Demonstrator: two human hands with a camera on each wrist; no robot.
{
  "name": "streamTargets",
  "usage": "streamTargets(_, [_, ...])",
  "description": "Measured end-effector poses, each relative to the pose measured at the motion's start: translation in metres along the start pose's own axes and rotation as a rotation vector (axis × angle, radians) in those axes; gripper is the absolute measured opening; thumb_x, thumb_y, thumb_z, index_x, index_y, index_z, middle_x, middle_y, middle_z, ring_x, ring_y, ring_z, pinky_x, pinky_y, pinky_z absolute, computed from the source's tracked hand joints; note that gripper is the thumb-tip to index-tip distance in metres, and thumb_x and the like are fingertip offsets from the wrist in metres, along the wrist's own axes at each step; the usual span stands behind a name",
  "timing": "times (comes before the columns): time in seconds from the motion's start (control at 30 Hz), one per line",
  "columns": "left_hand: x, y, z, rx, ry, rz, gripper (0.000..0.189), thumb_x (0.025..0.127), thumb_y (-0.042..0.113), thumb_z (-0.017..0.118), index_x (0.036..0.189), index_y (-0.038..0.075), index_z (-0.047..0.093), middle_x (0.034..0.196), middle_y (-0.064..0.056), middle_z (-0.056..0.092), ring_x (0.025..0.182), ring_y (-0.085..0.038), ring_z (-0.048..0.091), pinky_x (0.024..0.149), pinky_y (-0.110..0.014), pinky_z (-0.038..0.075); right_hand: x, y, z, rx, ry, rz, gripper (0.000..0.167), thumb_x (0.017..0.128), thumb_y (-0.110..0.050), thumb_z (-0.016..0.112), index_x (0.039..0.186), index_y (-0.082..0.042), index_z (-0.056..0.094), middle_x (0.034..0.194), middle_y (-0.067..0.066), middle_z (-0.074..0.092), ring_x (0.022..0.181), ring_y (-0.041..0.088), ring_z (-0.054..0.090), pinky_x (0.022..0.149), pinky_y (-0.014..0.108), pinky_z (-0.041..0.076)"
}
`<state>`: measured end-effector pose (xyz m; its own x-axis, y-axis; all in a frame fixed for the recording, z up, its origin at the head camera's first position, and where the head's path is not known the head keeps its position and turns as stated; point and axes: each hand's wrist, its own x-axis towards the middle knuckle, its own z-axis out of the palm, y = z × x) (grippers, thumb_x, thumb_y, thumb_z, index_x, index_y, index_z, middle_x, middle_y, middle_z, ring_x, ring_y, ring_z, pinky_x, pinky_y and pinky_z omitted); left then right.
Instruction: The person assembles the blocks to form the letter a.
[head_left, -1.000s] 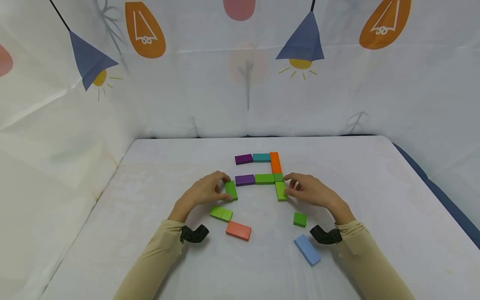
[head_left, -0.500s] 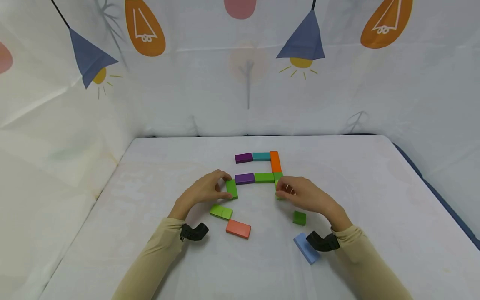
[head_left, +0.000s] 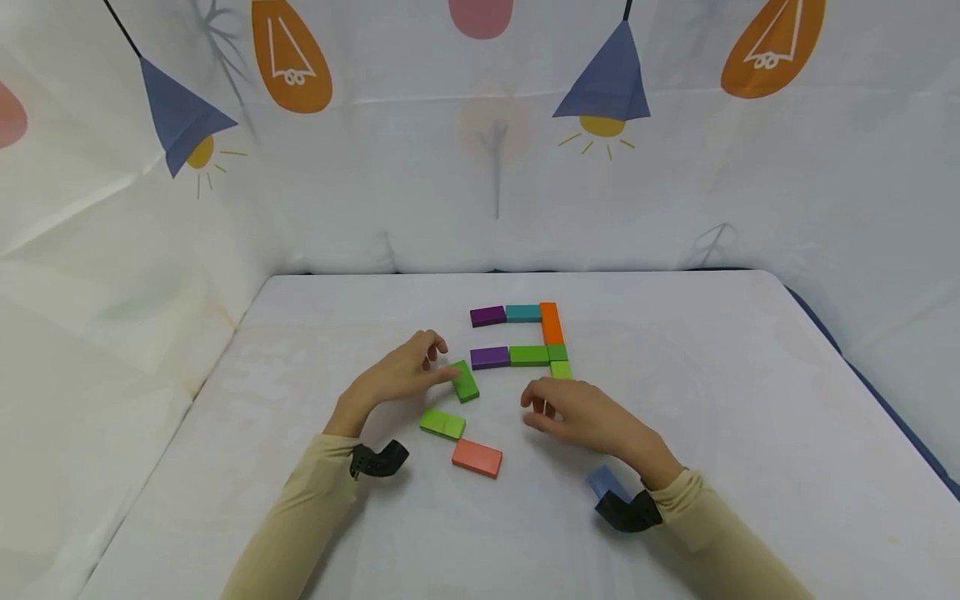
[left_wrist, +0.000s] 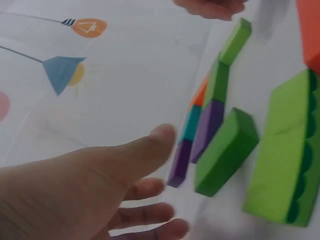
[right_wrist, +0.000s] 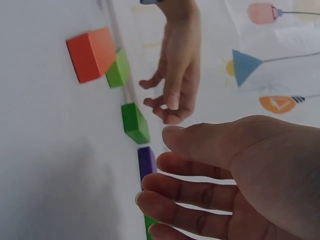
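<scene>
My left hand (head_left: 393, 375) hovers at a green block (head_left: 467, 383) with its fingers relaxed. In the head view the thumb overlaps the block's upper left edge; in the left wrist view the hand (left_wrist: 95, 185) stands apart from it, holding nothing. My right hand (head_left: 588, 417) is above the table with loosely bent fingers and nothing between them. Beyond it lies a light green block (head_left: 561, 370), its near end hidden. It joins a small green block (head_left: 557, 352), a longer green block (head_left: 529, 356) and a purple block (head_left: 490, 358).
An orange block (head_left: 551, 323), a teal block (head_left: 522, 313) and a dark purple block (head_left: 487, 317) lie farther back. Nearer are a lime block (head_left: 442, 423) and a coral block (head_left: 477, 458). A blue block (head_left: 606, 480) is partly hidden by the right wrist camera (head_left: 628, 512).
My left hand has let go of the green block and drawn back left, leaving it slightly turned. My right hand has moved left and toward me from the light green block, now covering a small green one.
</scene>
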<state>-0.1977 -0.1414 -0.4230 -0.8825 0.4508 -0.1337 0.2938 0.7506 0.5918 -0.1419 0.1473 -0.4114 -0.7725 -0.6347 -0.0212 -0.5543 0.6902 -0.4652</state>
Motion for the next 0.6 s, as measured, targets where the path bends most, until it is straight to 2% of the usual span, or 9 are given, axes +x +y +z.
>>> streamTargets(0.13, [-0.003,0.001,-0.002,0.02,-0.017,-0.007,0.043,0.087,0.039,0.065,0.11,0.005,0.054,0.095,-0.009,0.056,0.082,-0.017,0.052,0.069,-0.029,0.043,0.0,-0.009,0.01,-0.016,-0.024,-0.022,0.02,0.091,-0.029,0.061,0.106,-0.016,0.062,0.085,-0.011,0.058,0.074,0.004,0.053,0.065,0.018,0.046])
streamTargets(0.3, [-0.001,0.006,0.007,0.068,0.026,-0.121,0.048,0.083,0.047,0.067,0.105,0.007,0.053,0.085,-0.004,0.055,0.073,-0.016,0.049,0.059,-0.026,0.038,0.0,-0.025,0.026,-0.028,-0.046,-0.049,0.025,0.09,-0.031,0.063,0.11,-0.014,0.062,0.09,-0.007,0.06,0.07,0.002,0.052,0.063,0.017,0.046])
streamTargets(0.37, [0.0,0.008,0.01,0.089,0.045,-0.15,0.048,0.08,0.047,0.071,0.104,0.009,0.054,0.085,-0.003,0.055,0.074,-0.016,0.049,0.06,-0.026,0.038,0.0,-0.032,0.031,-0.023,-0.05,-0.046,0.028,0.09,-0.031,0.063,0.111,-0.013,0.062,0.092,-0.005,0.06,0.071,0.001,0.051,0.064,0.018,0.047])
streamTargets(0.47, [0.001,0.009,0.013,0.117,0.065,-0.142,0.045,0.078,0.044,0.074,0.104,0.011,0.057,0.089,-0.003,0.057,0.077,-0.015,0.05,0.063,-0.028,0.04,0.001,-0.042,0.038,-0.027,-0.059,-0.026,0.032,0.089,-0.034,0.064,0.113,-0.012,0.062,0.094,-0.005,0.06,0.072,0.002,0.052,0.067,0.019,0.049])
streamTargets(0.6, [0.002,0.007,0.015,0.119,0.076,-0.099,0.041,0.079,0.04,0.074,0.105,0.011,0.059,0.095,-0.004,0.059,0.083,-0.015,0.052,0.068,-0.03,0.044,0.001,-0.049,0.047,-0.072,-0.06,-0.023,0.035,0.089,-0.035,0.064,0.114,-0.011,0.062,0.098,-0.004,0.061,0.079,0.004,0.056,0.071,0.022,0.051])
